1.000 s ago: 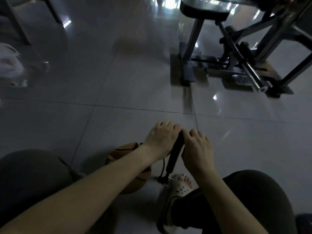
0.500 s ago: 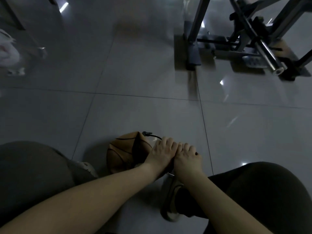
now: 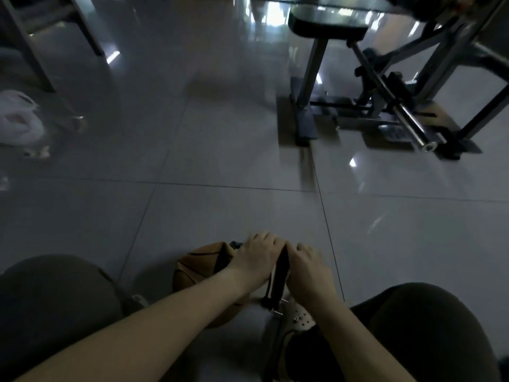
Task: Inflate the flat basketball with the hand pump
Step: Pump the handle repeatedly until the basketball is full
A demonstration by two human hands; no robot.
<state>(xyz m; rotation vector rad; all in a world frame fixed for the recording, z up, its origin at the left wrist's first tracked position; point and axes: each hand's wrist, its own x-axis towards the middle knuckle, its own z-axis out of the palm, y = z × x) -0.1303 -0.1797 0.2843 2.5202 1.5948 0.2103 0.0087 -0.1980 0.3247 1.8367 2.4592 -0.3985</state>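
We look down on a glossy grey tiled floor (image 3: 220, 150), a metal exercise frame (image 3: 313, 75) at far right and a white plastic bag (image 3: 19, 119) at far left. Between our knees lies the dented basketball (image 3: 198, 260); just beside it our left hand (image 3: 256, 260) and right hand (image 3: 308, 268) both curl round the black pump (image 3: 279, 274).

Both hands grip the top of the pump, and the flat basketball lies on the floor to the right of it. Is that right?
No: the head view shows the basketball on the floor left of the pump, partly behind the left hand. The left hand and right hand do grip the pump's top.
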